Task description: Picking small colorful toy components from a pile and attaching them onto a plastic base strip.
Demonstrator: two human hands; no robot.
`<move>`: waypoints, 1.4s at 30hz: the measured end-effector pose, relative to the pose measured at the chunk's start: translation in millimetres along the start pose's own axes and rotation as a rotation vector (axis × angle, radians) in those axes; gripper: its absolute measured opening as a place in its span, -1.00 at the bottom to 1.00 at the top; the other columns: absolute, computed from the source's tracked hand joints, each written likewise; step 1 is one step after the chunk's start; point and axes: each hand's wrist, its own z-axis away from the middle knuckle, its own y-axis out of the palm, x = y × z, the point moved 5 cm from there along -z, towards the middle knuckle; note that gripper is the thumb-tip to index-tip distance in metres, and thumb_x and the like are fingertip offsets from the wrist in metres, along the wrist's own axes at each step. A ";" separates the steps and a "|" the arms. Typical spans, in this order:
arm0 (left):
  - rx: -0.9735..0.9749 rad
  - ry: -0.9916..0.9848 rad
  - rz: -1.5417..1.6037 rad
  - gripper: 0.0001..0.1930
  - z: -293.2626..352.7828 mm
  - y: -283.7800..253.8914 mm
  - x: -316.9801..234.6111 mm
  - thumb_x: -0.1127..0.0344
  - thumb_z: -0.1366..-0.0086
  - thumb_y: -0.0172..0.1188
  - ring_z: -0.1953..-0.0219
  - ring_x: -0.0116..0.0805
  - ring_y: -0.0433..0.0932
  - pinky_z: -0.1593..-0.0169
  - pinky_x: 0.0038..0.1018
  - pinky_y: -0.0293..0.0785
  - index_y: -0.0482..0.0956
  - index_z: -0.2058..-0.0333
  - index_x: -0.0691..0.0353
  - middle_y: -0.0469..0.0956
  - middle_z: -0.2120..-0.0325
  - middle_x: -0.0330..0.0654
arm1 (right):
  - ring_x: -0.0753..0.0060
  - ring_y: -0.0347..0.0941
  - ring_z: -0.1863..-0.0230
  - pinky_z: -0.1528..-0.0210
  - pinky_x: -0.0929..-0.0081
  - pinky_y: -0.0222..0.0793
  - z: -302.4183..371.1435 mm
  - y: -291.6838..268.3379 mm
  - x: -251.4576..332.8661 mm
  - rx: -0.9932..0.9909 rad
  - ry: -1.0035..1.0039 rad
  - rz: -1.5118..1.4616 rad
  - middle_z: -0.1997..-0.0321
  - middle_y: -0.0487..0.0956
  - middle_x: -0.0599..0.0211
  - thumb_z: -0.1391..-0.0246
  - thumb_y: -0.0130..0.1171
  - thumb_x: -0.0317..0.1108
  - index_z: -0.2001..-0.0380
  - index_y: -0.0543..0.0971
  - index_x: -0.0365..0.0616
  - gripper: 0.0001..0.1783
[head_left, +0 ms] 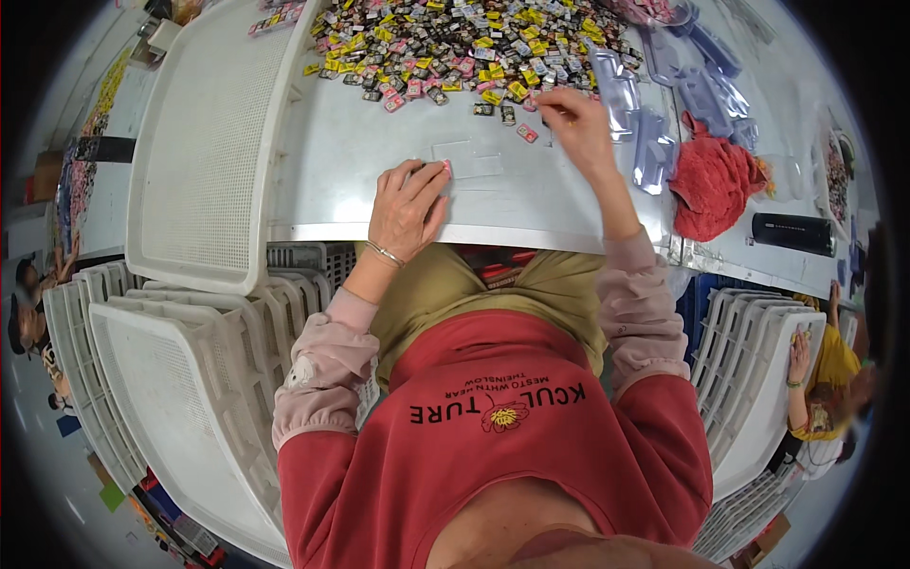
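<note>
My left hand (406, 204) rests on the metal table, fingers bent, with a small pink piece (446, 168) at its fingertips. Beside those fingertips lies a clear, flat plastic piece (479, 165), hard to make out against the table. My right hand (578, 128) hovers at the near edge of a heap of small pink, black and yellow pieces (474, 47). Its thumb and forefinger are pinched together; what they hold, if anything, is too small to tell. Just below it a loose pink piece (527, 134) and a black piece (508, 116) lie apart from the heap.
A white mesh tray (213, 142) stands along the left side of the table (351, 190). Clear plastic trays (654, 152), a red cloth (716, 180) and a black cylinder (794, 234) lie right. Stacked white trays (180, 379) flank me below. Other people work at both sides.
</note>
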 end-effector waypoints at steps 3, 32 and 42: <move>-0.018 -0.008 0.005 -0.63 3.6 3.9 3.4 0.40 -0.06 0.23 0.01 -0.14 0.40 -0.03 -0.27 0.29 0.56 0.08 0.19 0.50 0.01 -0.25 | 0.36 0.55 0.36 0.33 0.47 0.43 -3.2 27.4 11.8 0.041 -0.067 0.320 0.34 0.60 0.28 0.05 0.29 -0.38 0.27 0.62 -0.13 -0.78; -0.027 -0.046 0.018 -0.66 3.8 -4.0 0.5 0.30 -0.12 0.21 0.01 -0.14 0.39 -0.04 -0.23 0.26 0.54 0.09 0.16 0.50 0.07 -0.25 | 0.06 0.49 0.28 0.25 0.17 0.42 -15.4 11.1 15.2 0.057 -0.309 0.623 0.38 0.51 0.19 0.13 0.17 -0.47 0.34 0.60 -0.12 -0.80; -0.113 -0.088 0.034 -0.69 1.0 -4.2 6.8 0.36 -0.06 0.23 0.07 -0.15 0.40 0.03 -0.27 0.27 0.57 0.16 0.17 0.51 0.18 -0.22 | 0.03 0.51 0.20 0.16 0.12 0.42 -83.2 149.8 55.8 0.211 -0.435 0.493 0.30 0.55 0.21 0.06 0.16 -0.37 0.34 0.62 -0.09 -0.83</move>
